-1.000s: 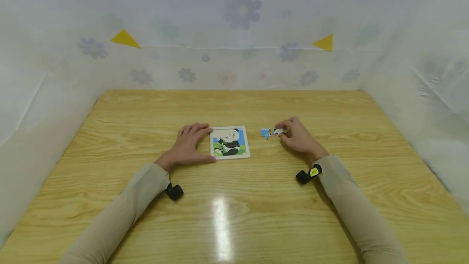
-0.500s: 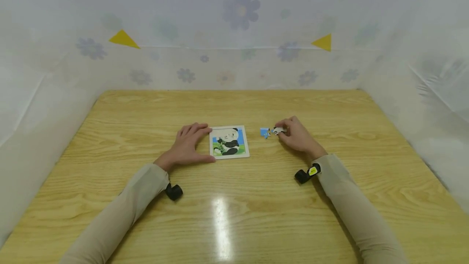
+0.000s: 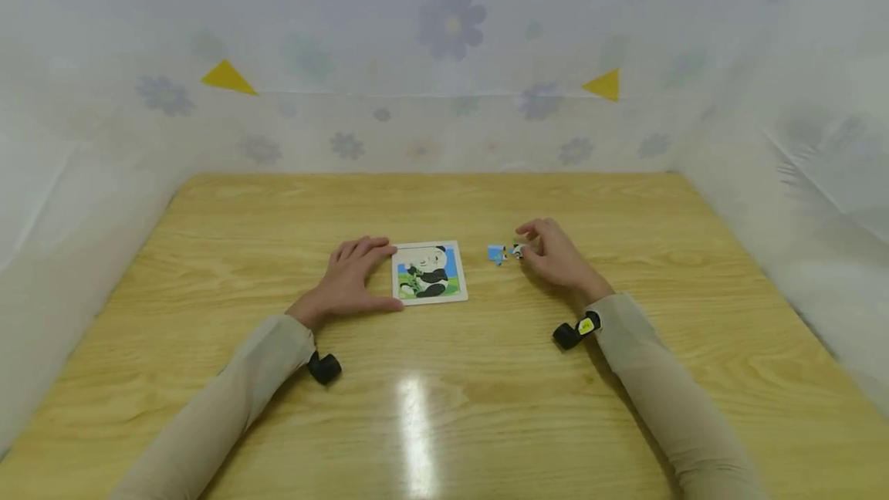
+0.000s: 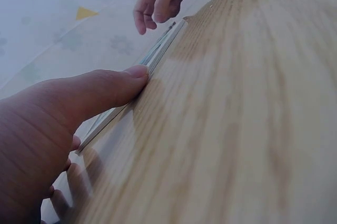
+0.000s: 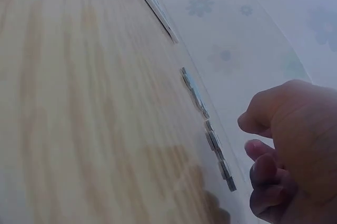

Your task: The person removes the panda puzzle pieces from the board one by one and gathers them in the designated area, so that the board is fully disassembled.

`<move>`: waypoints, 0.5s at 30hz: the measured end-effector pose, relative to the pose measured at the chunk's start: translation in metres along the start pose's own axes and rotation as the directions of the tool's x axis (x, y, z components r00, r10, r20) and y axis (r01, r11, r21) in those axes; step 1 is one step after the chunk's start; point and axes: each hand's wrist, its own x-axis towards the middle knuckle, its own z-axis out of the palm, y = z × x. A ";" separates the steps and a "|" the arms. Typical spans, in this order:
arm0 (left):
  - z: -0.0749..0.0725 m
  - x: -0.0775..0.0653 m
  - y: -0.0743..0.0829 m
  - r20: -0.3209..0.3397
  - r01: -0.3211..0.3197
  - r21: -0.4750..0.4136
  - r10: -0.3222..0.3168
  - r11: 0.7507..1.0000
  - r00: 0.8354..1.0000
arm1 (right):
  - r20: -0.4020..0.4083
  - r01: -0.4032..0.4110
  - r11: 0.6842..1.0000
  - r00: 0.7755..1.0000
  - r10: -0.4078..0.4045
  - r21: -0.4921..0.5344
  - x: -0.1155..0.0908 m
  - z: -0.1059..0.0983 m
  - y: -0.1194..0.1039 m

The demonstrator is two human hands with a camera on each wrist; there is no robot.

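A framed panda jigsaw puzzle [image 3: 461,271] lies flat on the table. My left hand [image 3: 345,282] rests at its left side, fingers near the far corner and a straight thumb [image 4: 108,92] against the near edge. To its right lies a blue puzzle piece [image 3: 496,254], and beside that a black-and-white puzzle piece [image 3: 518,251], partly hidden by fingertips. My right hand [image 3: 561,258] hovers over this second piece, thumb and index finger apart. In the right wrist view both pieces lie flat on the table, and the loosely curled right hand [image 5: 295,150] holds nothing.
The wooden table [image 3: 444,376] reaches back to a pale flowered curtain [image 3: 299,126]. Two yellow triangles [image 3: 228,79] mark that curtain. Black wrist cameras [image 3: 324,368] sit on both cuffs.
My right fingers have come off the black-and-white piece, with thumb and index finger now apart. That piece stays beside the blue one. The left hand keeps its place; the view shifts slightly.
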 end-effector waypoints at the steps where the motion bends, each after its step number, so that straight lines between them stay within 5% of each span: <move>1: 0.000 0.000 0.000 -0.002 -0.003 -0.002 0.003 1.000 1.000 | -0.009 0.019 1.000 1.000 -0.019 0.002 0.001 0.000 -0.001; 15: 0.003 0.003 0.002 -0.008 -0.019 -0.003 0.018 1.000 1.000 | 0.009 0.169 0.986 0.986 -0.169 -0.007 0.022 0.014 -0.023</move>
